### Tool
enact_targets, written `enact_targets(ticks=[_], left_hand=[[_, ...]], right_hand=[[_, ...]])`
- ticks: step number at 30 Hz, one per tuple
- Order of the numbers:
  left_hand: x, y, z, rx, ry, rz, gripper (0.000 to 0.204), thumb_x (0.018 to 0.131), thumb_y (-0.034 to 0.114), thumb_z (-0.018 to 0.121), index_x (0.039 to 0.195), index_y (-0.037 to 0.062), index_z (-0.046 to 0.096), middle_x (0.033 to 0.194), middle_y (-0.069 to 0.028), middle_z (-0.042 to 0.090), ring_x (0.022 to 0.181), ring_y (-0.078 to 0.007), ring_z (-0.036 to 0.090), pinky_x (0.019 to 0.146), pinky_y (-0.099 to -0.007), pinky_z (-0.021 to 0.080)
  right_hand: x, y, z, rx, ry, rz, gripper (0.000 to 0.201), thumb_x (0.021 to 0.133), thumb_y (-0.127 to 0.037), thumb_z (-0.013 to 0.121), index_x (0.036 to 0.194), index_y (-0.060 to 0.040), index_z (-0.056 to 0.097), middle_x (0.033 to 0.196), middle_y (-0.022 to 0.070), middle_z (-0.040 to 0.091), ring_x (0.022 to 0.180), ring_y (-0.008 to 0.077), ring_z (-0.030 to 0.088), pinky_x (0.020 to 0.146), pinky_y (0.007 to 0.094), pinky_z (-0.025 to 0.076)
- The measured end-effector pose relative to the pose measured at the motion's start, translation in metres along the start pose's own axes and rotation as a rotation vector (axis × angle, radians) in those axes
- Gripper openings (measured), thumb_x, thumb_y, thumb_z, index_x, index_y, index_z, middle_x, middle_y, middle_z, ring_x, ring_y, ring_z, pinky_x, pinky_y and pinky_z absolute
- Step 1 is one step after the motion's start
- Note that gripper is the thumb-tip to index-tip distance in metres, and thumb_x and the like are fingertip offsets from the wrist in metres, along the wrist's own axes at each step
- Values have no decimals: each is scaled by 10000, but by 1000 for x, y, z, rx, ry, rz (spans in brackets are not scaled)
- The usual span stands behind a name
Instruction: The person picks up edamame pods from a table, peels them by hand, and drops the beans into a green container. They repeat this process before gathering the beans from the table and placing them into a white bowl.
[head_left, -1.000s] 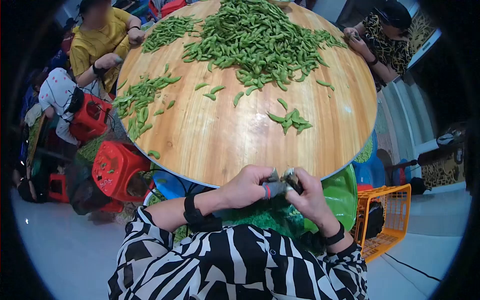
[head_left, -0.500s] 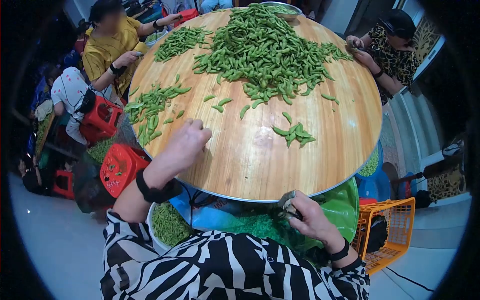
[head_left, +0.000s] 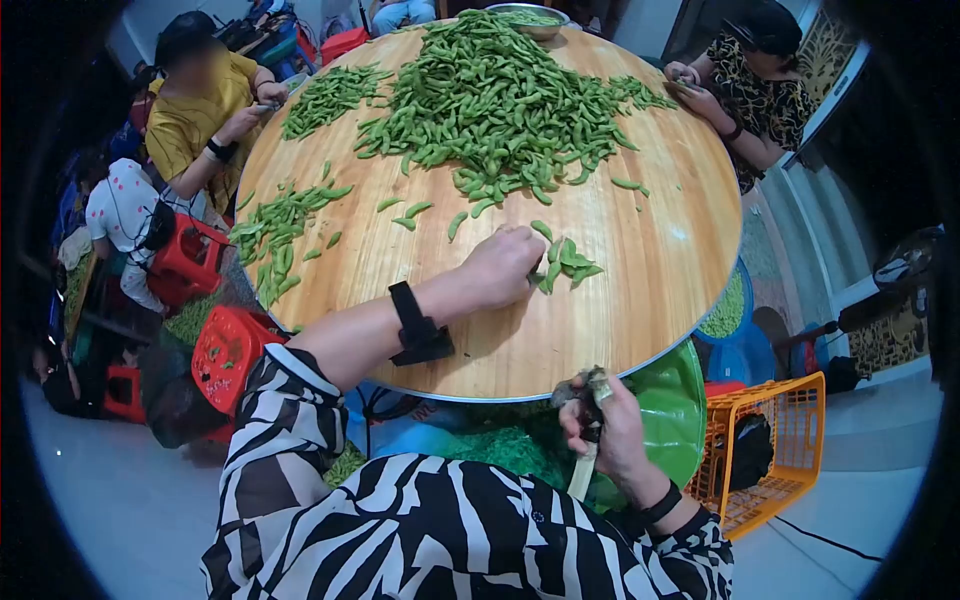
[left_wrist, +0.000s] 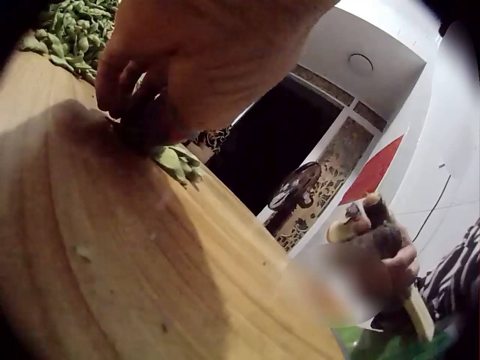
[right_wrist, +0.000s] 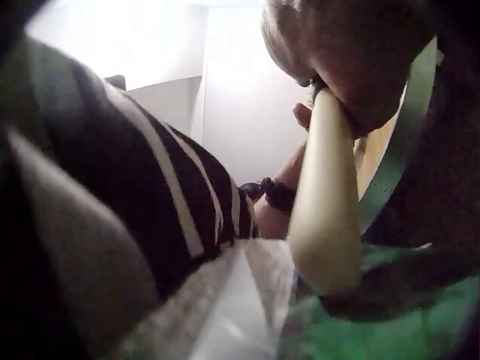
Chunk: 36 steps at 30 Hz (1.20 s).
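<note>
The left hand (head_left: 503, 265) covers part of the small pod cluster (head_left: 568, 259); the tool (head_left: 583, 470) blade stays hidden inside the right hand (head_left: 612, 430).

one table (head_left: 640, 290), two red stools (head_left: 228, 352), one orange basket (head_left: 790, 420)

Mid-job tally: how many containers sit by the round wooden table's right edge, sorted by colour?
Green plastic basin: 1
Blue plastic tub: 1
Orange plastic lattice basket: 1
Total: 3
</note>
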<state>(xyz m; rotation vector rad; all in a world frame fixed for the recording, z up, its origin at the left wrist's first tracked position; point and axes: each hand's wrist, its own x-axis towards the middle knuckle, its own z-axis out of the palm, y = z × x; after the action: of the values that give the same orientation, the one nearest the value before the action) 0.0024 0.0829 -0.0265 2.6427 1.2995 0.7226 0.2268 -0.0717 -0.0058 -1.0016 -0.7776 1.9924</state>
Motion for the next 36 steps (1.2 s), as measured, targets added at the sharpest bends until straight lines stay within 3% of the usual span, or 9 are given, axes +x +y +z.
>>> enact_targets(ticks=[2, 5, 7, 13, 15, 16, 18, 24, 36], left_hand=[[-2, 12, -14, -323, -105, -265, 136, 704, 44, 602, 822, -8, 560, 774, -176, 599, 767, -359, 596, 685, -441, 474], [-17, 25, -23, -541, -21, -363, 128, 711, 44, 600, 810, -21, 554, 708, -180, 609, 689, -360, 604, 634, -429, 474], [-25, 37, -30, -607, 3, -344, 133, 717, 47, 613, 812, -24, 553, 712, -174, 608, 684, -336, 610, 628, -406, 478], [-44, 74, -33, -851, 45, -315, 145, 742, 38, 641, 837, -36, 561, 700, -132, 596, 647, -207, 596, 603, -334, 480], [-51, 73, -26, -836, -29, -324, 148, 791, 45, 673, 899, -9, 586, 779, -40, 598, 703, -98, 546, 638, -254, 455], [-52, 74, -25, -839, -30, -326, 148, 791, 45, 673, 899, -9, 586, 779, -40, 598, 703, -98, 546, 638, -254, 455], [-54, 78, -27, -1042, -49, -527, 153, 783, 15, 689, 908, 6, 601, 809, -15, 606, 734, -84, 556, 670, -241, 466], [-59, 75, -18, -1238, 14, -555, 191, 764, -39, 698, 914, 9, 589, 850, -18, 619, 799, -93, 587, 740, -253, 494], [-61, 85, -19, -1407, 144, -521, 229, 749, -47, 701, 935, 0, 575, 917, -58, 642, 815, -106, 601, 746, -249, 502]], right_hand=[[-4, 5, 8, -51, 16, 5, 324, 985, -261, 354, 1153, -4, 458, 652, 131, 535, 459, 127, 455, 394, 228, 373], [-1, -7, 15, -103, -8, -38, 357, 974, -233, 349, 1206, 9, 473, 647, 113, 538, 449, 117, 443, 393, 226, 358], [11, -13, 11, -209, -31, -168, 384, 957, -175, 333, 1268, 9, 465, 634, 63, 536, 458, 92, 434, 407, 204, 325], [28, -14, 18, -259, 0, -219, 362, 964, -141, 362, 1291, -15, 453, 619, 40, 512, 468, 65, 424, 416, 187, 323], [27, -12, 21, -264, -9, -222, 378, 970, -148, 357, 1321, -31, 435, 614, 38, 506, 467, 68, 424, 419, 188, 329], [28, -11, 22, -265, -8, -218, 378, 970, -148, 357, 1321, -31, 435, 614, 38, 506, 467, 68, 424, 419, 188, 329], [28, -9, 22, -264, -3, -205, 380, 998, -220, 341, 1309, -23, 434, 603, 41, 488, 443, 71, 400, 406, 184, 308], [21, -12, 26, -246, -80, -204, 421, 990, -200, 376, 1388, -64, 386, 618, 27, 508, 468, 61, 423, 418, 190, 338], [23, -10, 24, -289, -78, -278, 399, 980, -128, 365, 1365, -36, 421, 602, -6, 468, 455, 43, 388, 414, 172, 319]])
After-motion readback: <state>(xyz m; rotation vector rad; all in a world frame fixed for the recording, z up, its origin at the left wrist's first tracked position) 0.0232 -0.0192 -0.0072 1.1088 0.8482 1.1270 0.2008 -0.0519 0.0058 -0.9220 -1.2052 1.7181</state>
